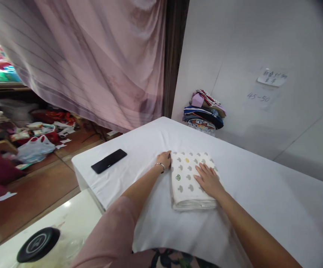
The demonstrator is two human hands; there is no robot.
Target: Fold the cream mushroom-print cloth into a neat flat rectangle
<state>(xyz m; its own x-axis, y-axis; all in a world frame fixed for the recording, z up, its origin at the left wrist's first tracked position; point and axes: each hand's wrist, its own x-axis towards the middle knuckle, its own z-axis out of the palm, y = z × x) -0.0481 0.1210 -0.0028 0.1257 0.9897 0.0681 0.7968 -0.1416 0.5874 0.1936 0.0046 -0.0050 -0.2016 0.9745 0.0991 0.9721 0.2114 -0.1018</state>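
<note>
A thick, neatly folded white cloth (pixel 185 182) with grey, green and yellow mushroom prints lies on the white-covered table (pixel 262 193) before me. My right hand (pixel 208 180) rests flat on its top toward the right side, fingers spread. At the far left edge of the cloth is my left hand (pixel 165 160), a bracelet on its wrist. Its fingers are bent in against the cloth's edge, and their tips are partly hidden. Several layers show at the near folded side of the cloth.
A black phone (pixel 109 161) lies on the table at left. Folded clothes (pixel 204 109) are stacked by the wall behind. At lower left, a black-lidded container (pixel 38 244) stands on a pale surface. A pink curtain (pixel 108 63) hangs beyond; bags (pixel 35 149) clutter the floor.
</note>
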